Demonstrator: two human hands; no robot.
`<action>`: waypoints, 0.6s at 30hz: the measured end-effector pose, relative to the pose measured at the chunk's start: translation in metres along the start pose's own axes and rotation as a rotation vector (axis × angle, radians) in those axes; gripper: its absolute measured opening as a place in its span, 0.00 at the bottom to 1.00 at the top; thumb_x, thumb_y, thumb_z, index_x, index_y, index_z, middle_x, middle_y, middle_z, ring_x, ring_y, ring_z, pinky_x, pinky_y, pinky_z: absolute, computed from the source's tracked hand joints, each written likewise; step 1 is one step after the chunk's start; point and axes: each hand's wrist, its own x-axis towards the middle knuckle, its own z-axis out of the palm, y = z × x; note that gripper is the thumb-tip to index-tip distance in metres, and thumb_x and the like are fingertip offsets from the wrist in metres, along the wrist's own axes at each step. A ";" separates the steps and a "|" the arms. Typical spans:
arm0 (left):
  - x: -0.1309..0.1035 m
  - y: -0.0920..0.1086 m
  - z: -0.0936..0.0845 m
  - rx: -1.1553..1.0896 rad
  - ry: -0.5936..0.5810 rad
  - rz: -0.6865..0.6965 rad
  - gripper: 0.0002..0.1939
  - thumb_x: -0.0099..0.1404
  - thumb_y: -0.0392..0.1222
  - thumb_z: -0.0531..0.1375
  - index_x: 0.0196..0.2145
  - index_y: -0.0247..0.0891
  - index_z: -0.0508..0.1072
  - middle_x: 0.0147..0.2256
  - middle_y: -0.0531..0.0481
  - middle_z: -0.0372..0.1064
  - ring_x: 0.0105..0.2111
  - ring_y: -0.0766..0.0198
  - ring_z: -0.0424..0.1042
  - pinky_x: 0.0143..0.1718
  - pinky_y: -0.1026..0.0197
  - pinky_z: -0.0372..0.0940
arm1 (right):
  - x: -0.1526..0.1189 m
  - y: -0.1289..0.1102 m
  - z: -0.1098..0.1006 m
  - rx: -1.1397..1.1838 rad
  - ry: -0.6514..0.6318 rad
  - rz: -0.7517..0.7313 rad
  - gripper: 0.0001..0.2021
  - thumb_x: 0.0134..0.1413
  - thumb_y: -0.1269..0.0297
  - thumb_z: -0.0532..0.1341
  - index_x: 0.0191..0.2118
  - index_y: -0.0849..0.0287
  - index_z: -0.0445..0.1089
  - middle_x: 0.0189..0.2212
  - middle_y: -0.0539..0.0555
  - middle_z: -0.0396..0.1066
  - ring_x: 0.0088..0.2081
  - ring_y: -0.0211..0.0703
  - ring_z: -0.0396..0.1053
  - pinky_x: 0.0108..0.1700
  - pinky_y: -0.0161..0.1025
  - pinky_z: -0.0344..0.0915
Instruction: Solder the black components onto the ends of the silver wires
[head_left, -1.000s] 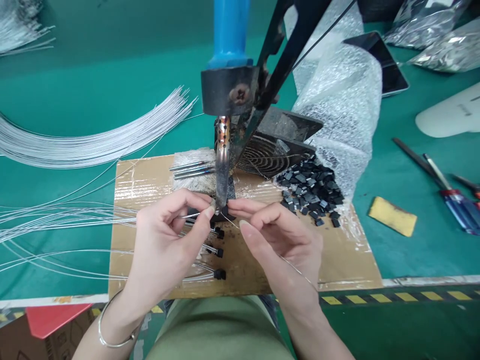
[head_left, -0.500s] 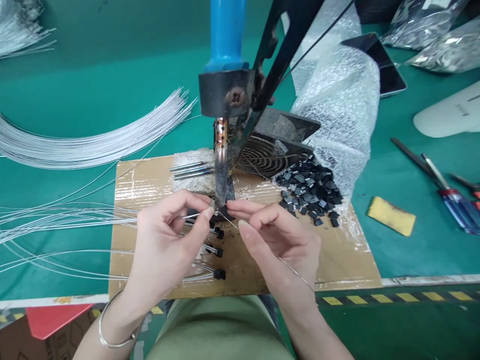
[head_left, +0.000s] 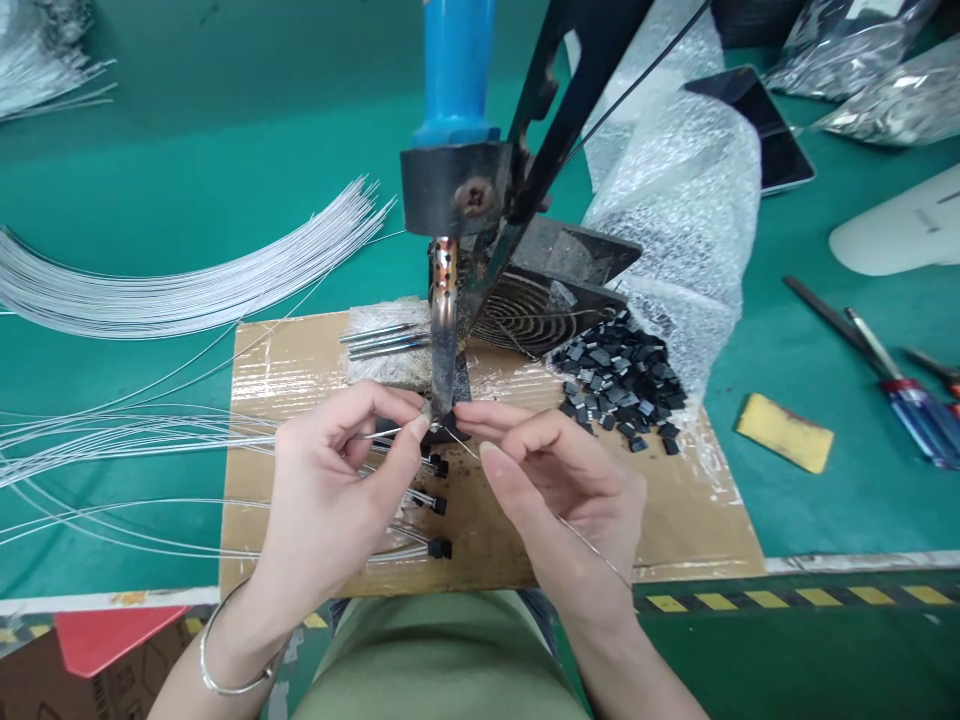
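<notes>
My left hand (head_left: 356, 480) pinches the end of a thin white wire (head_left: 384, 433) right beside the soldering iron's tip. Between thumb and fingers of my right hand (head_left: 566, 490) runs a strand of solder wire (head_left: 459, 441), its far end at the tip; the rest trails across the palm. The soldering iron (head_left: 444, 340), blue-handled, is clamped pointing down between both hands. A small black part sits under the tip, partly hidden by my fingertips. Below my left fingers lie several wires ending in black connectors (head_left: 439, 548).
A sheet of cardboard (head_left: 675, 520) covers the work area. A heap of small black pieces (head_left: 622, 380) lies right, beside a black fan (head_left: 532, 310) and bubble wrap (head_left: 690, 200). White wires (head_left: 187, 305) curve at left. A yellow sponge (head_left: 784, 432) and screwdriver (head_left: 911, 410) lie far right.
Both hands hold almost the same pose at the iron tip. The whole view has shifted very slightly to the right.
</notes>
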 end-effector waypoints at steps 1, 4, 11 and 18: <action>0.000 0.000 0.000 -0.009 -0.003 0.000 0.06 0.65 0.33 0.67 0.31 0.41 0.80 0.35 0.53 0.82 0.30 0.67 0.75 0.28 0.66 0.63 | 0.000 0.000 0.000 -0.004 0.003 0.002 0.10 0.65 0.73 0.66 0.32 0.53 0.72 0.47 0.49 0.85 0.50 0.40 0.82 0.56 0.34 0.75; 0.002 -0.002 0.001 -0.029 -0.010 -0.008 0.06 0.65 0.32 0.68 0.32 0.41 0.80 0.35 0.54 0.82 0.30 0.68 0.75 0.29 0.66 0.64 | 0.000 0.002 0.000 -0.011 0.016 0.004 0.10 0.65 0.72 0.67 0.32 0.53 0.72 0.47 0.50 0.85 0.50 0.41 0.82 0.56 0.36 0.75; 0.001 -0.001 0.001 -0.030 -0.015 -0.009 0.06 0.65 0.32 0.67 0.31 0.40 0.80 0.35 0.54 0.82 0.31 0.68 0.76 0.30 0.67 0.65 | 0.000 0.003 0.001 -0.023 0.014 0.001 0.10 0.64 0.72 0.68 0.32 0.53 0.72 0.46 0.49 0.85 0.49 0.39 0.82 0.56 0.35 0.75; 0.000 0.000 0.000 -0.007 -0.011 -0.005 0.06 0.66 0.33 0.67 0.31 0.41 0.80 0.35 0.53 0.82 0.30 0.67 0.75 0.28 0.65 0.63 | 0.000 0.002 0.000 -0.021 0.007 0.000 0.10 0.64 0.73 0.67 0.32 0.53 0.72 0.47 0.50 0.84 0.49 0.40 0.82 0.57 0.37 0.76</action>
